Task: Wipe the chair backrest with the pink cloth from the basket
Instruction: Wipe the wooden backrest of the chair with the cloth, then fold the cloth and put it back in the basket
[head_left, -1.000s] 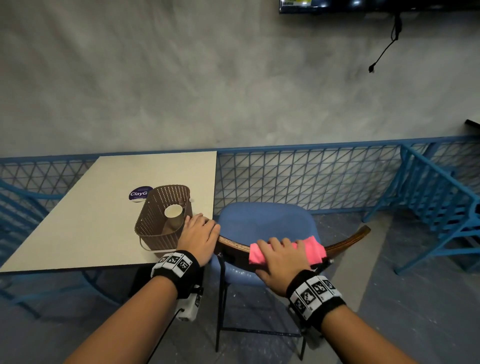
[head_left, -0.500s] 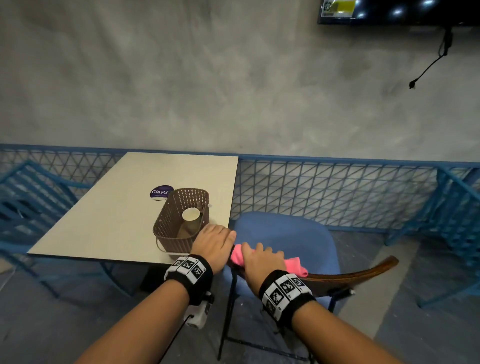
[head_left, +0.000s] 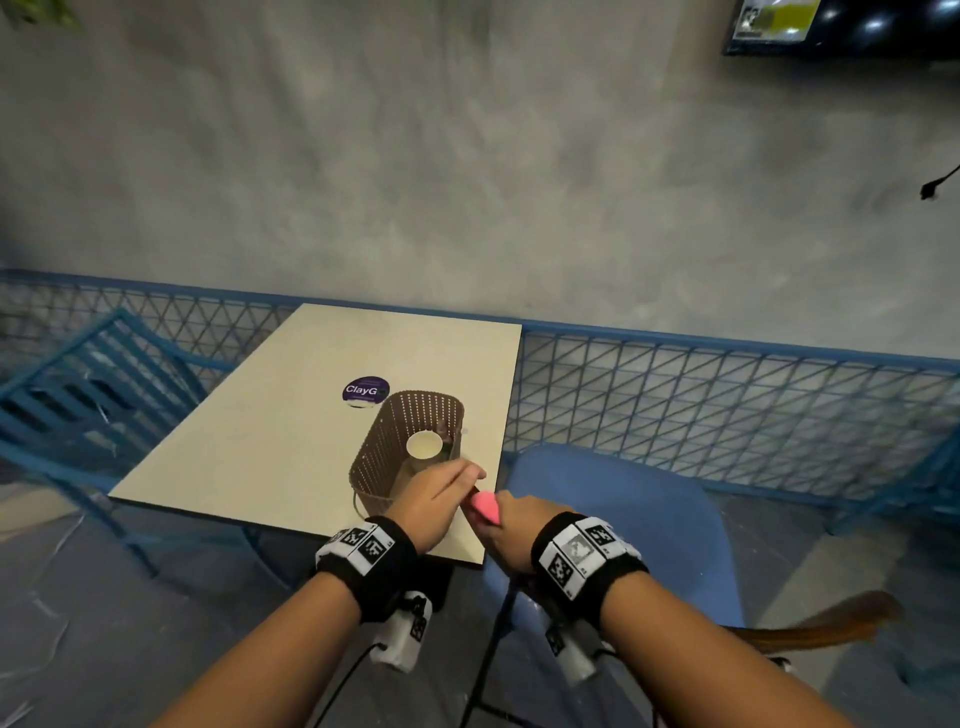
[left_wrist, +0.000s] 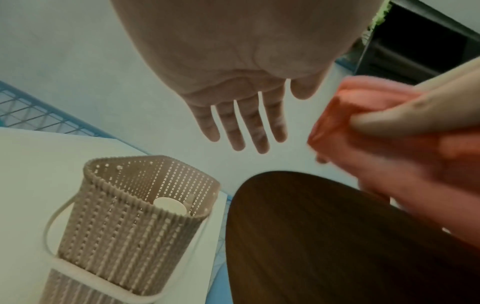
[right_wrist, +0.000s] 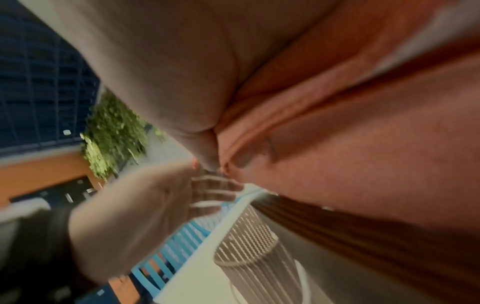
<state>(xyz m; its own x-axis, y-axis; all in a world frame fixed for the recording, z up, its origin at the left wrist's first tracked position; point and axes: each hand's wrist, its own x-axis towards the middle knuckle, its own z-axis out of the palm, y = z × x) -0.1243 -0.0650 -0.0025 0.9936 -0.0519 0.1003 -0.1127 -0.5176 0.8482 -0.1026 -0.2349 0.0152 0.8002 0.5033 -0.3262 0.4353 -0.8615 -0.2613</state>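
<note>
My right hand (head_left: 506, 522) grips the bunched pink cloth (head_left: 485, 508) at the left end of the curved brown wooden chair backrest (head_left: 810, 631). In the right wrist view the pink cloth (right_wrist: 363, 144) fills my palm and lies against the backrest (right_wrist: 363, 236). My left hand (head_left: 457, 480) hovers with straight fingers (left_wrist: 241, 131) just left of the cloth (left_wrist: 363, 123), above the backrest's rounded end (left_wrist: 311, 236) and the near rim of the brown perforated basket (head_left: 384, 447). It holds nothing.
The basket stands on the cream table (head_left: 270, 441) with a pale cup (head_left: 424, 445) inside. A purple sticker (head_left: 365, 391) lies behind it. The chair's blue seat (head_left: 634, 525) is right of the table, a blue mesh railing (head_left: 701, 395) runs behind, and a blue bench (head_left: 88, 395) stands at the left.
My right hand has slid the pink cloth leftward along the backrest to its left end. My left hand has lifted off the backrest and straightened its fingers. The head view has swung left.
</note>
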